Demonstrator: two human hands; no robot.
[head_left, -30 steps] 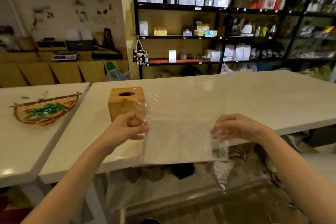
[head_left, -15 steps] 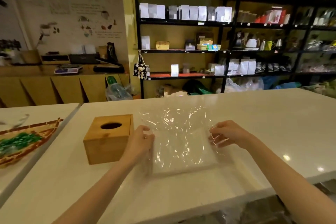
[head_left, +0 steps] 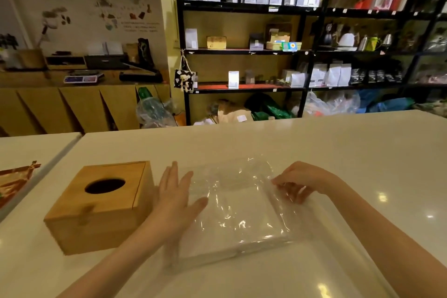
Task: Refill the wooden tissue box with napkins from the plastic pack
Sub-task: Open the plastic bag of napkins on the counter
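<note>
The plastic pack [head_left: 238, 210] lies flat on the white surface [head_left: 338, 152], a clear crinkled wrap around a white stack of napkins [head_left: 244, 215], directly between the two hands. The left hand [head_left: 173, 197] rests at the pack's left edge, palm down with the fingers stretched out flat and spread; this grip is apart and closes on nothing, though the thumb reaches over onto the film at the pack's left side. The right hand [head_left: 298, 182] sits at the pack's far right corner with the fingers curled down. This grip is pinched together on a fold of the loose plastic, which bunches and catches the light under the fingertips.

The wooden tissue box [head_left: 101, 205] stands just beside the left hand, on its outer side, close enough that the back of the hand nearly meets the box's right wall; whether they touch cannot be told. The box is upright, its lid shut, with the dark oval opening on top. It is well apart from the right grip, with the whole pack lying between.

Farther out beyond the box from the left grip, on a second white surface, the edge of a woven tray [head_left: 14, 182] shows at the frame's border. Ahead of both hands, past the far edge of the surface, stand black shelves [head_left: 307, 51] stocked with bags and boxes.
</note>
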